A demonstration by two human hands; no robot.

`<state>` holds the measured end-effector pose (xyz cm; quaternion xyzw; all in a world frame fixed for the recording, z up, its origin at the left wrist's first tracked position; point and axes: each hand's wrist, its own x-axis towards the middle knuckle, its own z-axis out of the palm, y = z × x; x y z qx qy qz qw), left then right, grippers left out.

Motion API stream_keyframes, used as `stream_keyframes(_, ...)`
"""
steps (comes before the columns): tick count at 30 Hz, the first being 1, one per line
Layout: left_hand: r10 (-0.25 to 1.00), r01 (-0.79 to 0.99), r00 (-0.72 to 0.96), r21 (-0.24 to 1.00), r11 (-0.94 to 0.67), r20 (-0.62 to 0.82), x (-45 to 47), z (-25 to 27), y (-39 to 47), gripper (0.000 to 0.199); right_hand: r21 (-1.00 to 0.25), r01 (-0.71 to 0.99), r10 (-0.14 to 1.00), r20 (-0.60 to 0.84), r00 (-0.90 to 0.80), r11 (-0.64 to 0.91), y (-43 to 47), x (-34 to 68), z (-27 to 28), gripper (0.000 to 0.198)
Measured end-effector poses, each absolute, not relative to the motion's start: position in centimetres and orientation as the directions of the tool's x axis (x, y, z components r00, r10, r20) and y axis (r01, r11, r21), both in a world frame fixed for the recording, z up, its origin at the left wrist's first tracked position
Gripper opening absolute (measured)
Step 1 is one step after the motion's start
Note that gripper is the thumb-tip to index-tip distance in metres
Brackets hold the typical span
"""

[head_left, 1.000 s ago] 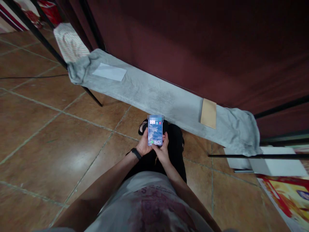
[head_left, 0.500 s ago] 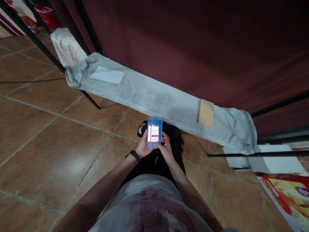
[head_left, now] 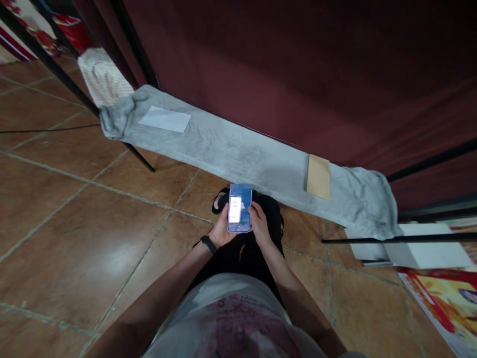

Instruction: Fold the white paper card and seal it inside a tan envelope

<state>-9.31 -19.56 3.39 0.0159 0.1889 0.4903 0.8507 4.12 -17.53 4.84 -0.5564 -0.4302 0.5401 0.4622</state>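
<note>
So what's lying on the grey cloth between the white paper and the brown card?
Nothing: in the head view the grey cloth is bare between the white paper and the brown card.

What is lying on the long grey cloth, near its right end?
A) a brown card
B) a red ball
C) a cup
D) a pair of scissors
A: a flat brown card lies on the grey cloth toward its right end, past the phone that the left hand and right hand hold.
</note>
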Motion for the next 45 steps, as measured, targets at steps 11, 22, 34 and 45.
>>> stream_keyframes(11, 0.844, -0.834, 0.437, 0.211, 0.510, -0.311, -9.4, 3.5, -19.6, 0.063, -0.990, -0.066, 0.991, -0.123, -0.050, -0.127, -17.8, 3.9, 4.4, 0.051)
stream_keyframes(22, 0.840, -0.835, 0.493, 0.148, 0.530, -0.226, -9.6, 2.2, -19.5, 0.062, -0.976, -0.104, 0.981, -0.195, 0.016, -0.193, -16.7, 4.0, 5.6, 0.038)
stream_keyframes(34, 0.819, -0.782, 0.543, 0.243, 0.574, -0.187, -9.7, 2.4, -19.5, 0.073, -0.974, -0.133, 0.974, -0.200, 0.104, -0.185, -14.1, 3.3, 8.2, 0.034)
stream_keyframes(45, 0.819, -0.800, 0.513, 0.203, 0.564, -0.255, -9.4, 2.8, -19.5, 0.063, -0.977, -0.122, 0.973, -0.188, 0.131, -0.173, -13.0, 2.1, 8.0, 0.028)
